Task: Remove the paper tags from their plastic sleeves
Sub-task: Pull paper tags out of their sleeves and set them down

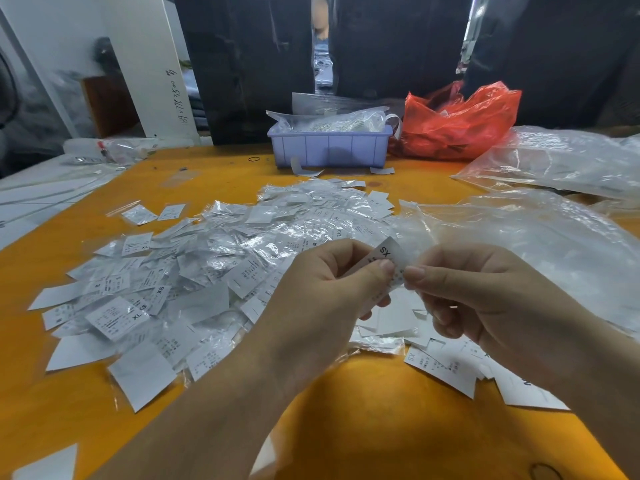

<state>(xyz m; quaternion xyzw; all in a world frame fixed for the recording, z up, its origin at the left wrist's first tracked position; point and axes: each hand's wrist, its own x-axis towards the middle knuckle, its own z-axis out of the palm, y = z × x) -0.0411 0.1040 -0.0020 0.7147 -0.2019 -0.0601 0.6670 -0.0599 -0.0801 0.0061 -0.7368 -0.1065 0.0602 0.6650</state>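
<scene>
A: Obs. 1, hands. The left hand (322, 289) and the right hand (474, 292) are both raised above the orange table (363, 410), thumbs nearly meeting.

B: Grip?

A: Both pinch one tag (386, 261), thumb against curled fingers. It is marked XS, read upside down from here. I cannot tell whether its plastic sleeve is on or off; there is glare at the right fingertips.

B: The remaining stock?

A: A pile of sleeved tags (207, 271) is spread across the table left of the hands. Bare-looking paper tags (446, 368) lie under the right wrist. Crumpled clear bags (554, 244) lie to the right.

B: Background?

A: A lilac bin (329, 150) at the far edge holds bagged material; a red plastic bag (457, 123) sits just beside it.
</scene>
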